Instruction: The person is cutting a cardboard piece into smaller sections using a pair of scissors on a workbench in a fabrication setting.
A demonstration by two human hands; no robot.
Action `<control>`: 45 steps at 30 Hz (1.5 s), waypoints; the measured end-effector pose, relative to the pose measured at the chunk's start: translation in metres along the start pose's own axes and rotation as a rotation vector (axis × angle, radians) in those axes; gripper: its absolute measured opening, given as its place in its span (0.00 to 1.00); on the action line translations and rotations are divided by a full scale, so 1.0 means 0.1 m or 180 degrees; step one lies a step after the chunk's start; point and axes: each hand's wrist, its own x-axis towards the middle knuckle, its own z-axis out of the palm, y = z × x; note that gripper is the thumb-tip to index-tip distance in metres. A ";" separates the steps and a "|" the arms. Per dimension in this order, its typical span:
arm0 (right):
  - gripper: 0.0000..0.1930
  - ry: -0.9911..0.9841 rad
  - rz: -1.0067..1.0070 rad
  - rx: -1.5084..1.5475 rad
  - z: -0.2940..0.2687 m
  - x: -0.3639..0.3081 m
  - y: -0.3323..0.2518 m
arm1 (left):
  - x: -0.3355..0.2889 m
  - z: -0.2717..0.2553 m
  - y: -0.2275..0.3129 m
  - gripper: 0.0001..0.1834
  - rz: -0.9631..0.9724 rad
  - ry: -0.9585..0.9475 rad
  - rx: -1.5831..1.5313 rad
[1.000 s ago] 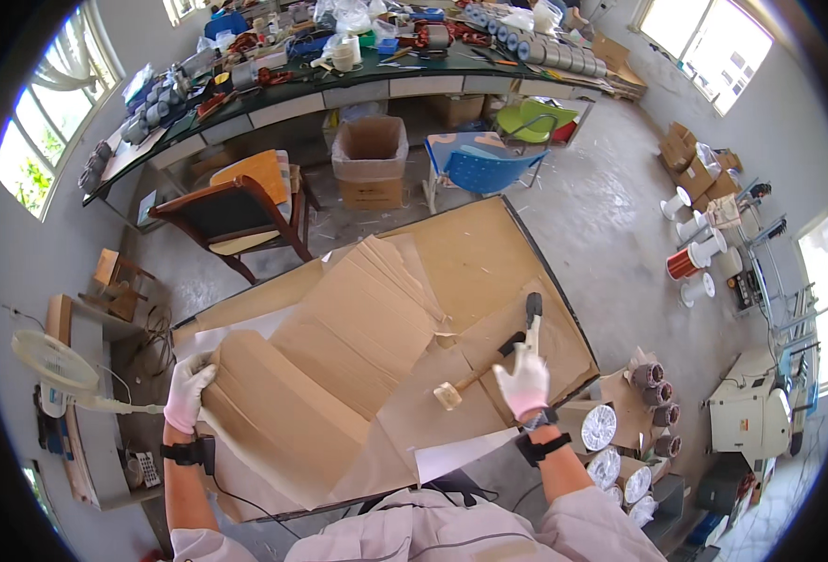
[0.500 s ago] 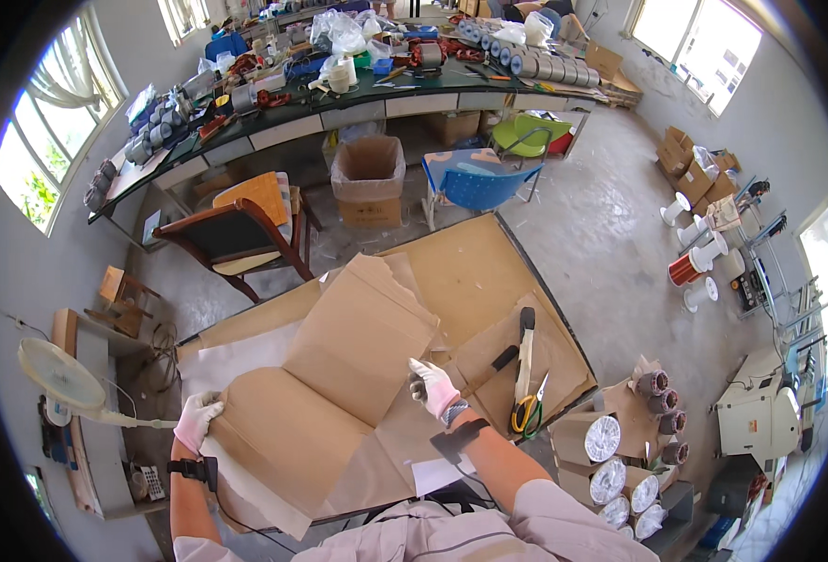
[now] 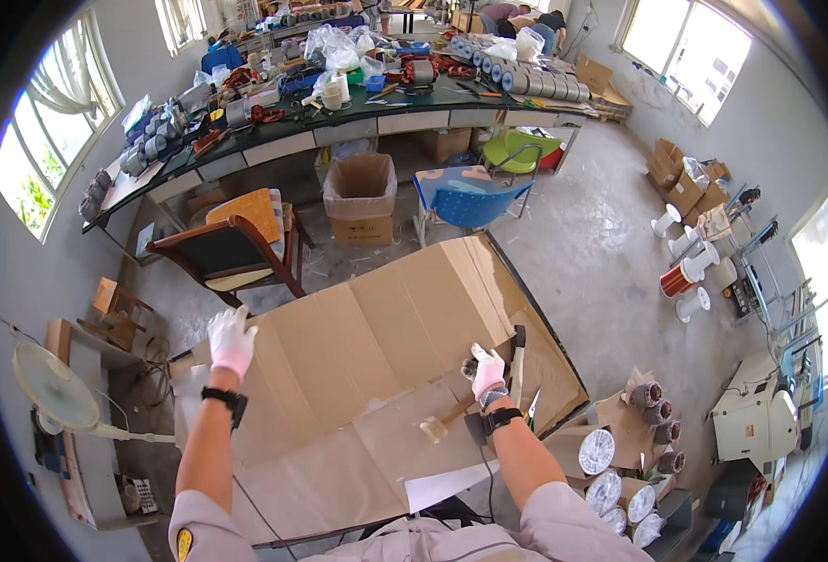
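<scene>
A large brown cardboard sheet (image 3: 358, 328) with crease lines lies spread over the far part of the table. My left hand (image 3: 232, 339), in a white and pink glove, is at the sheet's left end, its fingers stretched out. My right hand (image 3: 486, 369), gloved alike, is over the sheet's near right edge with fingers apart. Beside it are a long tool with a black end (image 3: 518, 351) and scissors (image 3: 533, 408), mostly hidden by my forearm. A mallet-like tool with a pale head (image 3: 433, 429) lies on brown paper (image 3: 339, 468); its handle runs toward my right hand.
White paper (image 3: 447, 486) lies at the near table edge. Beyond the table stand a wooden chair (image 3: 231, 248), a lined carton (image 3: 361, 199) and a blue chair (image 3: 470, 201). A fan (image 3: 56, 386) is on the left; wrapped cylinders (image 3: 597, 451) are at the right.
The folded cardboard has been opened out flat toward the far side. My left hand moved forward and let its edge go; my right hand moved right. The mallet-like tool's head came into view.
</scene>
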 end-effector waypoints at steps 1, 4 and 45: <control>0.10 0.0119 -0.0010 0.0020 0.02 0.07 0.01 | 0.09 0.04 0.15 0.22 -0.0016 -0.0002 0.0008; 0.07 0.0278 -0.0036 -0.0198 0.04 0.28 0.00 | 0.12 0.49 0.43 0.32 0.0159 -0.0333 -0.0035; 0.31 0.0648 -0.3478 -0.5116 0.51 0.12 -0.36 | -1.93 1.00 -0.15 0.59 -0.1423 -0.1153 -0.0358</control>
